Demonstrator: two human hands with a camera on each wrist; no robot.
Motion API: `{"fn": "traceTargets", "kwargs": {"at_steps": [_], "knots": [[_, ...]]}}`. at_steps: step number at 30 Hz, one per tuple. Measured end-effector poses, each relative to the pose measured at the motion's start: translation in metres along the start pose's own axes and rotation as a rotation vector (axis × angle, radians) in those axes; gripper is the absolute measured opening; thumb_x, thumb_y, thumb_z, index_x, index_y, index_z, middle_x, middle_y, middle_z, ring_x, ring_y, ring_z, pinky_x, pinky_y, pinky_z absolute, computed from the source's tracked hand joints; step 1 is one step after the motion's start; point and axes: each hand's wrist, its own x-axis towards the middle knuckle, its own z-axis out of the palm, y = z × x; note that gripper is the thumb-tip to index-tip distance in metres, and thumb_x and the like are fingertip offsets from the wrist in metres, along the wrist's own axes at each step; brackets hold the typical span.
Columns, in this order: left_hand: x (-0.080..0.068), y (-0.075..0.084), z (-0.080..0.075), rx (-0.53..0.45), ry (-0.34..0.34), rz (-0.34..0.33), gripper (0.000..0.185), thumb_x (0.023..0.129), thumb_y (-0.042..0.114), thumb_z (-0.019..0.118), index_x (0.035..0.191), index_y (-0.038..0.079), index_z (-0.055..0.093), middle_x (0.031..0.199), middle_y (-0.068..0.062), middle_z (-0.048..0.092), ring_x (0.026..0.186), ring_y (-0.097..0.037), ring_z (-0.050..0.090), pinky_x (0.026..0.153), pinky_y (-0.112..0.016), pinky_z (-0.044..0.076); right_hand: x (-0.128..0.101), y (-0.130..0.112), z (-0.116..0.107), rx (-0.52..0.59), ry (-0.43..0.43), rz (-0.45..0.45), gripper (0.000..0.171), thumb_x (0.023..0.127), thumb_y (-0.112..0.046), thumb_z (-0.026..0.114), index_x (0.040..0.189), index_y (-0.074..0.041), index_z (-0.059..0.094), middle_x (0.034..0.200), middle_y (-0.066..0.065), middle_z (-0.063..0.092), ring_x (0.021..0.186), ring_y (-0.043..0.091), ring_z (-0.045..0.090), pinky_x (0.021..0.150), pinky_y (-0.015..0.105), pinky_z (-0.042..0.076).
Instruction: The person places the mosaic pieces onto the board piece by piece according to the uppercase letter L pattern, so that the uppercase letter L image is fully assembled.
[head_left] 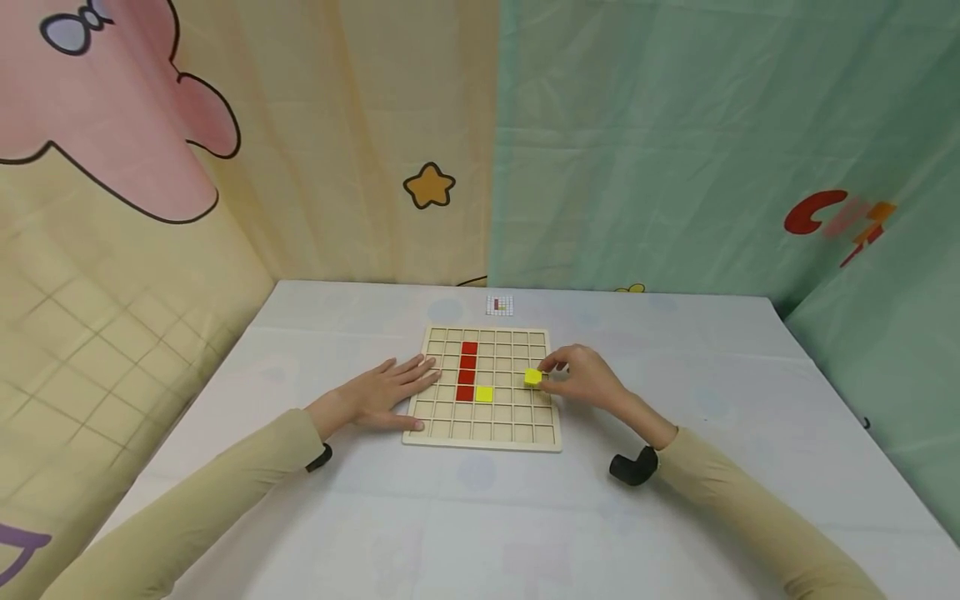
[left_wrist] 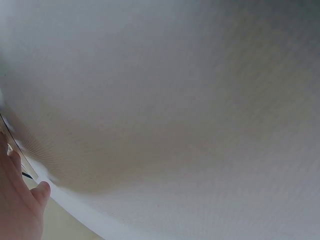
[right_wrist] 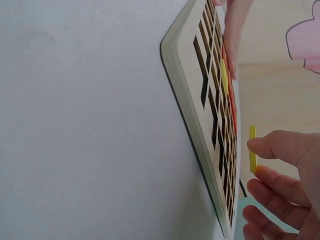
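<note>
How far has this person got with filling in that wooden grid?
Early days. Three red tiles sit in a column on the wooden grid board, with one yellow tile beside the lowest. The right hand pinches another yellow tile above the board; the left hand rests flat on its edge. Most cells remain unfilled.

Your left wrist view is mostly a blur of pale table cloth; your left hand is cut off at its lower left corner. Beyond the grid board, the small card is too tiny to read. Your right hand runs off the right wrist view's edge, past the pinched yellow tile.
</note>
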Motion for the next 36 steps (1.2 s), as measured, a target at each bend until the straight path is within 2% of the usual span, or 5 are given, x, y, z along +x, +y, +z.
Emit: {"fn": "traceTargets", "kwargs": {"at_steps": [16,23,36], "knots": [[0.001,0.002,0.0,-0.002,0.008,0.004,0.085,0.09,0.064,0.046,0.155,0.019,0.016,0.163,-0.007,0.009,0.151,-0.03,0.008,0.117,-0.059,0.014,0.009,-0.023,0.019,0.054,-0.028,-0.061,0.022,0.077,-0.024,0.079,0.093,-0.008,0.076,0.086,0.001,0.073,0.082,0.017,0.062,0.074,0.028,0.051],[0.003,0.002,0.001,0.005,0.01,0.003,0.085,0.09,0.065,0.045,0.155,0.02,0.016,0.163,-0.006,0.009,0.151,-0.029,0.008,0.118,-0.058,0.015,0.01,-0.024,0.024,0.046,-0.046,-0.078,0.021,0.076,-0.025,0.08,0.091,-0.01,0.076,0.085,-0.003,0.074,0.077,0.01,0.059,0.071,0.023,0.05],[0.003,0.003,-0.001,-0.001,0.007,-0.005,0.085,0.09,0.064,0.046,0.155,0.019,0.016,0.163,-0.007,0.01,0.151,-0.03,0.008,0.117,-0.059,0.014,0.012,-0.026,0.026,0.035,-0.07,-0.07,0.02,0.075,-0.024,0.081,0.09,-0.011,0.077,0.085,-0.003,0.074,0.078,0.01,0.057,0.068,0.021,0.046]]}}
